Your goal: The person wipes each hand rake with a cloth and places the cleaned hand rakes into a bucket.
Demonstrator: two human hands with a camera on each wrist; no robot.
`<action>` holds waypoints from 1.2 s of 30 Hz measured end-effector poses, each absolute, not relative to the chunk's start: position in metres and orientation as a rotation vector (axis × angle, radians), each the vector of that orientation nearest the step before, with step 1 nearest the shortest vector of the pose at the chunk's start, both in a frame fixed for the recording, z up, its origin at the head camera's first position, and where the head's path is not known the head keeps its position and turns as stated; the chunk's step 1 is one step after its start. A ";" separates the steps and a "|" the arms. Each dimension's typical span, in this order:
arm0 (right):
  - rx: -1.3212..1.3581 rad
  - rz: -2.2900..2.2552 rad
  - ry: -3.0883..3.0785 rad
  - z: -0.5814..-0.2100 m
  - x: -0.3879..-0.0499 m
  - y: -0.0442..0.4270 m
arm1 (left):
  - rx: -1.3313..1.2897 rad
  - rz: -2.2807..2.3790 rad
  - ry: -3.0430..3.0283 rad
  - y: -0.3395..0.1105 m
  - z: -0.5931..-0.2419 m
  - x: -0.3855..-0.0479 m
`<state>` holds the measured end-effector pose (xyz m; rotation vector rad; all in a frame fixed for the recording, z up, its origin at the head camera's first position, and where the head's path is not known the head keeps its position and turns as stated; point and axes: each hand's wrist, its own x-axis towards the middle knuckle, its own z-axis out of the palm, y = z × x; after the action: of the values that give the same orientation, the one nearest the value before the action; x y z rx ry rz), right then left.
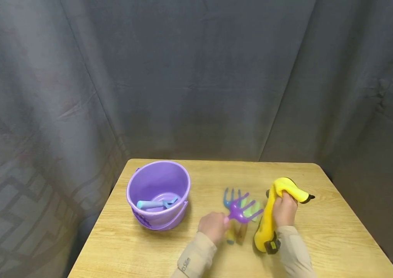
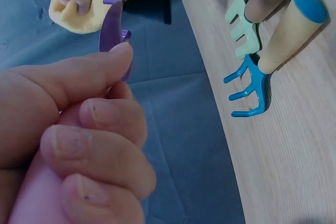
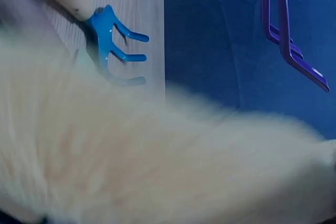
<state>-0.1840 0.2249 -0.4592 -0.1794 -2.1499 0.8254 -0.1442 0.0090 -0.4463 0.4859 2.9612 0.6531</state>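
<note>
My left hand [image 1: 213,227] grips the pink handle of a purple toy hand rake [image 1: 239,213], its tines pointing up and right above the table. In the left wrist view the fingers [image 2: 100,145] curl round that handle. A yellow plush toy with black tips [image 1: 267,222] is held by my right hand [image 1: 284,210] around its upper part, which bends over to the right. Soft blurred plush fills much of the right wrist view and hides the fingers there. Beneath the purple rake lie a blue toy rake [image 2: 257,85] and a light green toy rake [image 2: 245,32], both partly hidden in the head view.
A purple bucket [image 1: 156,223] stands at the table's left, its handle hanging down the side. Inside lies a small tool with a light blue handle [image 1: 148,205]. The wooden table [image 1: 328,231] ends at grey curtains [image 1: 196,96] behind and on both sides.
</note>
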 end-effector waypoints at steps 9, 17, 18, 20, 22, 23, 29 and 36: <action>-0.326 1.085 -2.049 -0.457 -0.179 0.222 | 0.439 0.720 2.958 0.007 -0.447 -0.147; -0.155 1.142 -1.839 -0.445 -0.172 0.206 | 0.412 0.743 2.958 0.006 -0.448 -0.149; -0.124 1.139 -1.815 -0.442 -0.171 0.204 | 0.411 0.745 2.959 0.006 -0.448 -0.149; -0.086 1.136 -1.768 -0.435 -0.168 0.198 | 0.414 0.749 2.962 0.005 -0.448 -0.150; -0.046 1.133 -1.725 -0.426 -0.163 0.192 | 0.418 0.749 2.967 0.005 -0.449 -0.151; -0.028 1.135 -1.707 -0.423 -0.162 0.190 | 0.415 0.752 2.967 0.005 -0.449 -0.151; 0.077 1.100 -1.631 -0.426 -0.158 0.181 | 0.409 0.770 2.963 0.006 -0.446 -0.151; 0.399 0.861 -1.639 -0.442 -0.161 0.165 | 0.454 0.752 2.970 0.009 -0.443 -0.151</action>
<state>-0.1614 0.1646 -0.4416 0.3986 -1.6395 0.8606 -0.1507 0.0089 -0.4425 0.4538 2.9697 0.7523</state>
